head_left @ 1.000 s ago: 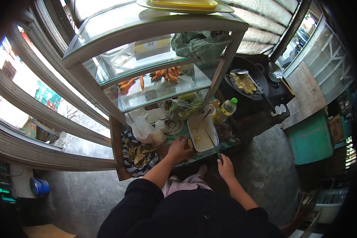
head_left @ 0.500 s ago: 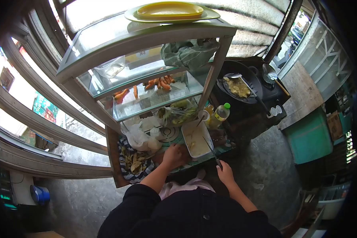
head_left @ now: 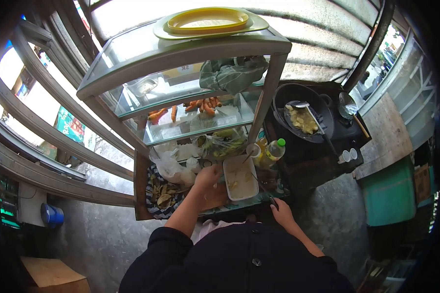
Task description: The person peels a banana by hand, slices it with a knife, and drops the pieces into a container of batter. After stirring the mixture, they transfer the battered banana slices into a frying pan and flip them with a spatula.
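My right hand (head_left: 282, 213) is closed around the dark handle of a knife (head_left: 265, 189), whose blade points toward the right side of a white tub (head_left: 228, 188). Pale, creamy batter (head_left: 241, 182) with lumps lies in this tub, and a thin utensil handle (head_left: 247, 157) leans out of its far end. Just left of the tub is my left hand (head_left: 208, 177), its fingers curled inward above a brown board (head_left: 216, 197); whatever they grip is hidden. White plastic bags (head_left: 170, 168) sit beyond that hand. Peels (head_left: 164, 194) are heaped on a checked cloth at the left.
A glass display case (head_left: 186, 53) rises behind the work surface, holding orange-brown food sticks (head_left: 209, 105). Bottles, one green-capped (head_left: 275, 151), stand right of the tub. A dark wok (head_left: 288, 132) with yellowish food and a spatula (head_left: 322, 132) is on the stove.
My left hand has moved forward from the board, up beside the tub. My right hand and the knife have lowered slightly toward me. The head view has shifted a little.
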Demonstrator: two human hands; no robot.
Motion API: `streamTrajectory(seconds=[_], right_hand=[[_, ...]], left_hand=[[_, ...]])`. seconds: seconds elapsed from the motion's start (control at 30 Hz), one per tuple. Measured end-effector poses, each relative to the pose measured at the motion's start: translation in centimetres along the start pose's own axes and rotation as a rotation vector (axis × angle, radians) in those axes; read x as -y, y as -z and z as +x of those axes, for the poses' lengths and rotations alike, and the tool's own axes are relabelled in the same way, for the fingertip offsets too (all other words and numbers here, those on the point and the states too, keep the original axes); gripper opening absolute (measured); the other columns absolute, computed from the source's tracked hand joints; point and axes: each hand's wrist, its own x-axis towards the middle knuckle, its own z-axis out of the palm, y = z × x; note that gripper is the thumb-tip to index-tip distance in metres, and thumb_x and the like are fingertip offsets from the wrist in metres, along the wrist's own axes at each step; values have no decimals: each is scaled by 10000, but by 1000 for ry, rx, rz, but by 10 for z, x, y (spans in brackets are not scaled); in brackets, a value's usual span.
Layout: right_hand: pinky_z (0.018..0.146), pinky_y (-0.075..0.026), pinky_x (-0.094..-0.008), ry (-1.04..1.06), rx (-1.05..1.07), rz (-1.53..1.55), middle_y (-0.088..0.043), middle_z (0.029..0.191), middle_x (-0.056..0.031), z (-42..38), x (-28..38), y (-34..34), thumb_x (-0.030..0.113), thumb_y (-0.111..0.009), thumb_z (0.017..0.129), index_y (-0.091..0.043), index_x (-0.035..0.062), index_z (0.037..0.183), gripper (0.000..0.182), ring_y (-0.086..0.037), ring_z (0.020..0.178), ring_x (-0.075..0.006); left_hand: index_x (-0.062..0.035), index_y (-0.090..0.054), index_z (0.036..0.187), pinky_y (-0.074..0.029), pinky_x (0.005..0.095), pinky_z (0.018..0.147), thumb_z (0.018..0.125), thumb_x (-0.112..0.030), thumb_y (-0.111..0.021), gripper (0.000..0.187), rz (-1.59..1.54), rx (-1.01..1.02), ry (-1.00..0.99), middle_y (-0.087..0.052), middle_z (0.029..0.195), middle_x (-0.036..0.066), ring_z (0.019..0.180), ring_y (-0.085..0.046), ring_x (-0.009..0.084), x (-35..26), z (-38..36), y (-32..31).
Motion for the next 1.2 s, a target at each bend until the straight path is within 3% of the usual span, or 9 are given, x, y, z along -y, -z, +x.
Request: streamTrajectory(seconds=[0.23, 0.53, 0.63, 0.7, 0.83, 0.9, 1.03, 1.1, 1.2], right_hand=[[867, -451, -428, 59, 154, -24, -604, 1059, -223, 23, -38, 41, 179, -581, 848, -569, 10, 1140, 338, -571, 1006, -392], [867, -449, -428, 203, 316, -45, -610, 1065, -229, 62, -77, 74, 180, -592, 841, -579, -12, 1131, 349, -570, 1003, -402], [870, -449, -430, 206, 368, -59, -610, 1067, -228, 71, -77, 82, 181, -586, 844, -578, -9, 1135, 347, -570, 1006, -400], [866, -449, -435, 224, 386, -96, -611, 1066, -225, 77, -79, 83, 189, -580, 848, -576, -4, 1139, 349, -571, 1006, -397], [858, -449, -441, 248, 423, -107, -614, 1060, -220, 83, -71, 82, 197, -574, 851, -573, -3, 1142, 353, -572, 1003, -395], [855, -449, -440, 264, 475, -121, -614, 1063, -218, 83, -65, 82, 200, -571, 854, -572, -7, 1142, 354, -573, 1004, -394], [851, -451, -437, 309, 449, -80, -614, 1063, -217, 76, -67, 76, 201, -574, 851, -573, -1, 1148, 359, -575, 1002, -392], [847, -453, -431, 251, 444, -64, -613, 1058, -216, 67, -61, 75, 212, -570, 849, -575, 11, 1152, 364, -578, 1000, -385], [849, -458, -421, 166, 402, -62, -617, 1052, -215, 54, -52, 73, 231, -565, 844, -578, 17, 1152, 375, -585, 995, -380]], left_hand=[[-91, -640, 1099, -483, 456, 830, 770, -240, -619, 361, 270, -84, 64, -664, 945, 185, 931, -621, 358, 43, -36, -64], [-58, -665, 1074, -514, 387, 718, 812, -184, -644, 291, -270, -576, 255, -683, 973, 155, 866, -668, 292, 1, -39, -65], [-47, -651, 1112, -515, 340, 699, 841, -221, -654, 321, -423, -595, 145, -691, 988, 132, 821, -674, 217, -47, -35, -54], [-55, -634, 1144, -517, 325, 707, 845, -264, -656, 366, -711, -288, 193, -689, 1006, 123, 791, -665, 193, -65, -31, -48], [-51, -614, 1172, -507, 330, 770, 859, -270, -629, 382, -759, -340, 139, -668, 1065, 154, 877, -663, 243, -62, -8, -32], [-33, -581, 1200, -479, 374, 851, 881, -255, -583, 389, -334, -497, 54, -640, 1111, 184, 979, -632, 318, -53, 10, -19], [-44, -541, 1244, -439, 418, 929, 894, -231, -532, 397, -322, -728, 31, -626, 1115, 202, 1042, -587, 379, 12, 67, -8], [-107, -487, 1305, -435, 463, 924, 917, -241, -458, 411, 18, -749, 60, -622, 1106, 197, 1033, -590, 377, 31, 79, -1], [-157, -490, 1290, -478, 467, 835, 926, -238, -410, 382, 219, -382, 407, -648, 1039, 184, 958, -628, 356, -8, 51, 39]])
